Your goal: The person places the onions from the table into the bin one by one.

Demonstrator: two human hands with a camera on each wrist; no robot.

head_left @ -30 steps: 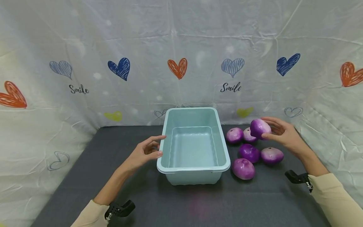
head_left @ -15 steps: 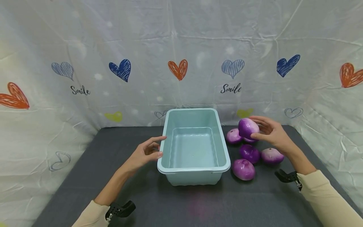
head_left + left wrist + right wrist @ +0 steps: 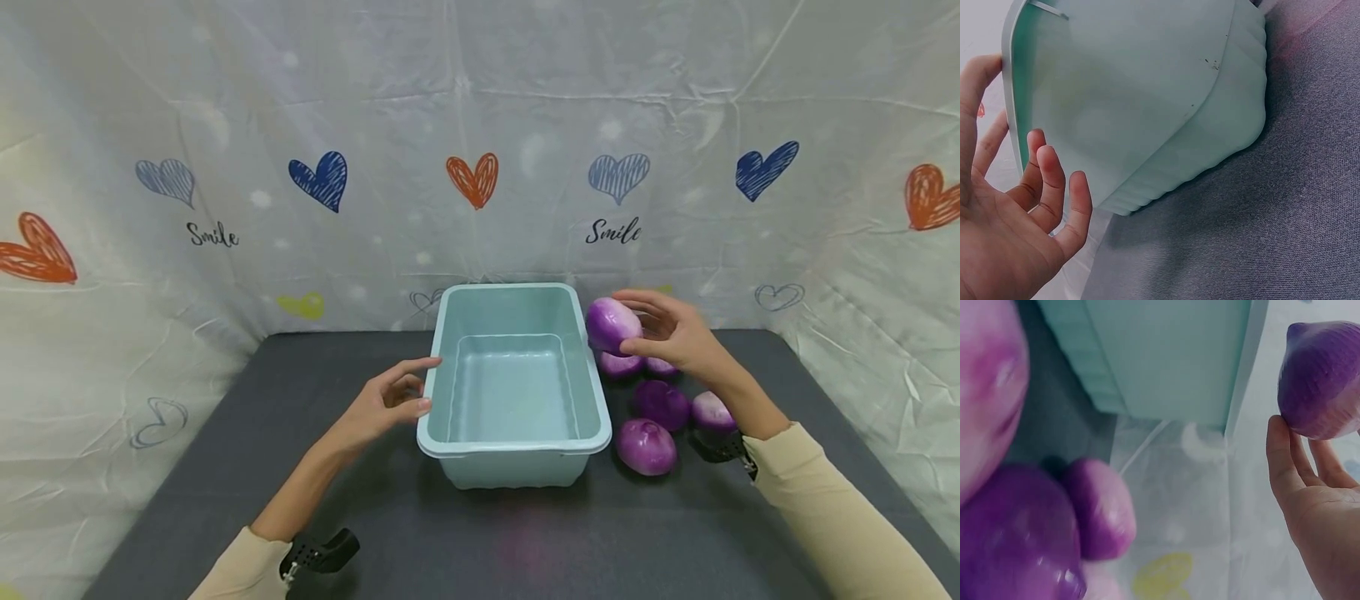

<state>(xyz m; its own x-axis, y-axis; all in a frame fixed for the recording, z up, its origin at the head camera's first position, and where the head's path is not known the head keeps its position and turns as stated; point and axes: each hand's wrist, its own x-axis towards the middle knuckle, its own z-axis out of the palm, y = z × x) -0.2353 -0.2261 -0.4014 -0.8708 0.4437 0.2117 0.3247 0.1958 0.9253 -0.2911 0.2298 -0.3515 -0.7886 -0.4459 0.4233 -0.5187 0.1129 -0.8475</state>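
Note:
My right hand point(image 3: 671, 333) holds a purple onion point(image 3: 612, 325) between thumb and fingertips, raised beside the right rim of a pale blue-green plastic tub point(image 3: 513, 447). In the right wrist view the onion point(image 3: 1322, 378) shows its pointed end, with the fingers under it. At the tub's left rim, my left hand point(image 3: 382, 400) touches with the index fingertip and thumb. Its other fingers curl loosely beside the tub wall point(image 3: 1129, 112) in the left wrist view. The tub's inside shows a bare bottom.
Several more purple onions lie right of the tub, among them a near one point(image 3: 647, 447), a dark one point(image 3: 662, 405) and a paler one point(image 3: 712, 412) partly behind the right wrist. A dark grey cloth point(image 3: 360, 525) covers the table. Behind hangs a white curtain point(image 3: 390, 200) printed with hearts.
My right hand has carried the onion leftward over the other onions to the tub's right rim, and slightly higher. The left hand and tub stay in place.

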